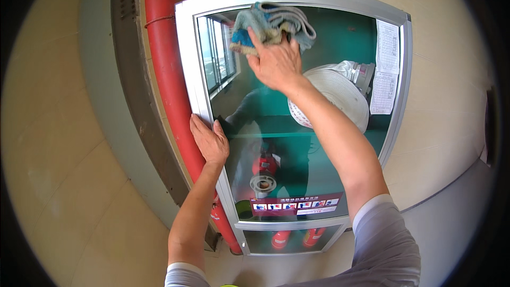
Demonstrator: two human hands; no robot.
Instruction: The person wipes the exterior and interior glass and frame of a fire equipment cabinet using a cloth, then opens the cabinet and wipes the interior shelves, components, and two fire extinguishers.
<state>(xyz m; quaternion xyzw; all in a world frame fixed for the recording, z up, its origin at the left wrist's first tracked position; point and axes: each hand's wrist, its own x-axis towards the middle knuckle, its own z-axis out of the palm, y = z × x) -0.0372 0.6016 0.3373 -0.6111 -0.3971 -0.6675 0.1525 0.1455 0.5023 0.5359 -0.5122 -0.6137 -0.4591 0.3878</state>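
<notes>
The fingers (200, 127) of the left hand (211, 143) lie loose and nearly straight against the silvery metal frame (189, 69), closed on nothing as far as I can see. Just left of them runs a thick red pipe (169, 58). The frame looks rigid and smooth; from here, a flat palm on that edge seems a better brace than a pinch.

Up and to the right of those fingers, the right hand (279, 65) has the terry cloth (268, 21) bunched against the glass pane (252, 93). Its index finger stretches along the cloth, while the others bend into the folds, partly hidden, and appear to grip it. The cloth should be light, soft and floppy, best taken by a thick fold at its middle with the palm behind. The pane I'd judge hard, slick and breakable, so even, spread pressure suits it.

Below and right of the right-hand fingers, behind the glass, sits a coiled white fire hose (340, 95); farther right hang paper sheets (384, 69).
</notes>
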